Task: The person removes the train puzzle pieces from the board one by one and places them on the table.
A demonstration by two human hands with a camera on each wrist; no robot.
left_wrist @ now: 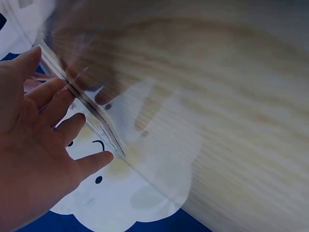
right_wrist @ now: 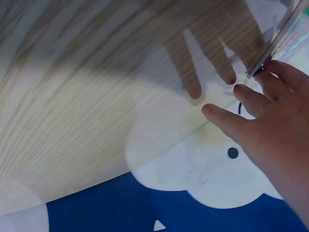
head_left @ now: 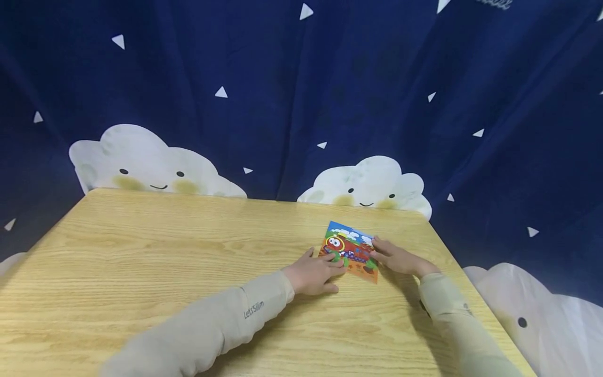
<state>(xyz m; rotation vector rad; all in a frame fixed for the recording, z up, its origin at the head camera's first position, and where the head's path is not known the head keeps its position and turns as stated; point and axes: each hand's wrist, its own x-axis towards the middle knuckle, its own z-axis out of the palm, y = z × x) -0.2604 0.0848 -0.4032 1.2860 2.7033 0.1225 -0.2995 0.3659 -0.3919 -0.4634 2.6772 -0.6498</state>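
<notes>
A small picture board (head_left: 349, 246) lies on the wooden table (head_left: 188, 246), toward its far right side. It is printed with a red cartoon character with big eyes, a blue sky and orange ground. My left hand (head_left: 313, 273) rests at its lower left, fingers spread and extended over the picture. At the right side, the fingers of my right hand (head_left: 400, 259) touch the board's edge. The left wrist view shows the thin edge of the board (left_wrist: 99, 116) beside the left fingertips. In the right wrist view, a corner of the board (right_wrist: 289, 41) meets the right fingers.
A dark blue curtain (head_left: 264, 78) with white triangles and smiling clouds (head_left: 146, 162) hangs behind the table's far edge and along its right side. The glossy tabletop reflects both hands in the wrist views.
</notes>
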